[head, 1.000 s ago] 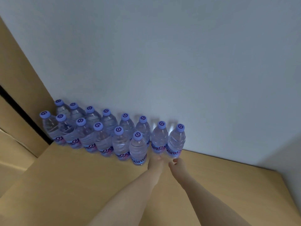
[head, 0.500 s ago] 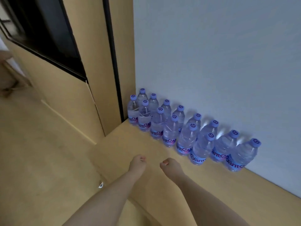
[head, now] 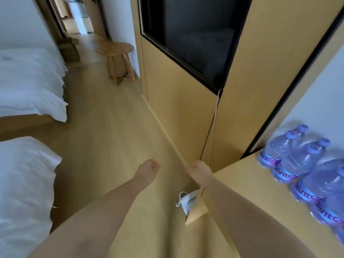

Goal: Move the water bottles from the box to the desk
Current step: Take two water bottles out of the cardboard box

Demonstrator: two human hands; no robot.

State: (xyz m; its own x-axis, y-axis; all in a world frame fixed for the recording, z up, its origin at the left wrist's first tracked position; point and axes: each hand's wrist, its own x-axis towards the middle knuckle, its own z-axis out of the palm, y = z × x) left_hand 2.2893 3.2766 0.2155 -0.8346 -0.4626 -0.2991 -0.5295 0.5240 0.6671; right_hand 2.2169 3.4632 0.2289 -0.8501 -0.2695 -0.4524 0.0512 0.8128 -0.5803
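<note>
The water bottles (head: 305, 164) are seen standing upright in a tight double row on the counter (head: 247, 185) at 3 o'clock, packed against the white wall, a placement judged to leave the front of the counter free for more. No box can be seen in this view. Both hands are held out over the floor with nothing in them: the left hand (head: 147, 171) near 6 o'clock and the right hand (head: 199, 170) just past the counter's corner, the fingers of each pointed away and loosely bent. A white bag (head: 188, 202) is seen on the floor beside the counter's end, and could be stepped on. Beds (head: 28, 86) are ranged at 9 o'clock, a round stool (head: 115, 48) at 11 o'clock, and a dark panel (head: 195, 34) at 12 o'clock.
</note>
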